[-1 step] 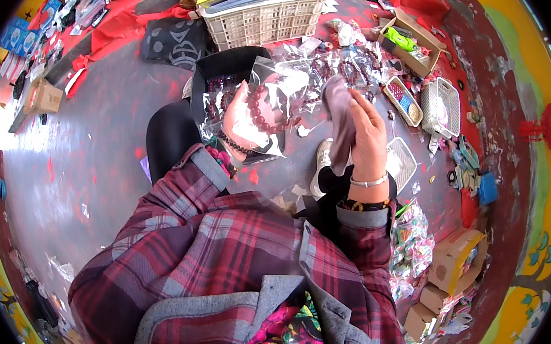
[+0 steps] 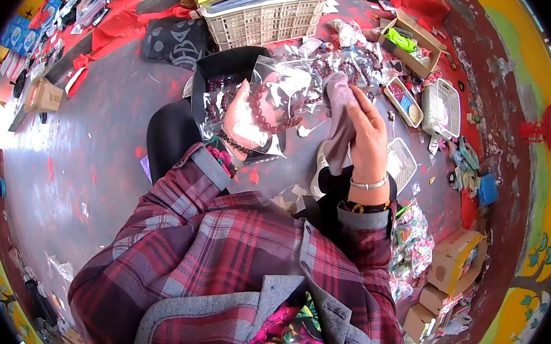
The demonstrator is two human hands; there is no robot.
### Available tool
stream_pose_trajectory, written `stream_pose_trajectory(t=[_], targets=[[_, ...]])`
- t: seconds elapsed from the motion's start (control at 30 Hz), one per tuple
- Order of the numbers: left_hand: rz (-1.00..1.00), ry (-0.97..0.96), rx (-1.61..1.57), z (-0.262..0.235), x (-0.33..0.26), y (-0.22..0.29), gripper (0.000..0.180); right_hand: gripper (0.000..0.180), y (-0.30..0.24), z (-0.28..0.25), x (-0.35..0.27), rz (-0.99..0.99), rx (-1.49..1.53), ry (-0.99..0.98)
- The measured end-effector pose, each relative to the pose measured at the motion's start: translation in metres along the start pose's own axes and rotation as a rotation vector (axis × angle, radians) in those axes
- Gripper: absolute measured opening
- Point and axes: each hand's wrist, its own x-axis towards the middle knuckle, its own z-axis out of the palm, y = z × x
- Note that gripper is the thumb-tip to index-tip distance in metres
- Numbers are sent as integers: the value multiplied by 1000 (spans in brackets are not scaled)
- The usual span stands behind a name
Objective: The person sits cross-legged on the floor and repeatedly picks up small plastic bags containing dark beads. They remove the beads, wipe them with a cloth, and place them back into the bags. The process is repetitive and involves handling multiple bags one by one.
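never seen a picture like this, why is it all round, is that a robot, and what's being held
No robot here: these are a person's own two bare hands. The view comes from a wide fisheye camera worn on the head, looking down, so straight edges bend and the plaid shirt fills the bottom.

The left hand is at a clear plastic bag and a string of dark red beads; glare hides its exact grip. The right hand holds a greyish-purple cloth.

On the grey floor ahead are an open black box and, farther off, a cream basket.
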Motion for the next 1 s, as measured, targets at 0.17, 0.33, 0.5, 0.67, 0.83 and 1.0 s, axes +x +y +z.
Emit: stream_pose_trajectory(t=[0.17,0.33,0.5,0.67,0.83,1.0], targets=[[-15,47,-32,-6,4,-4,52,55,29,57,-18,-716,-932,-159],[68,-136,-137,-22,-11,-18,46,45,49,75,-21,-835,-1372,-259],[-115,-42,-178,15,-12,-23,51,40,41,61,1,-743,-1361,-92],[-219,-258,-267,3,-12,-17,47,36,46,38,22,-379,-918,63],[-65,-44,-137,18,-11,-5,41,29,71,-3,37,-11,-432,254],[37,-40,-115,-8,0,12,44,29,39,34,10,-442,-519,327]])
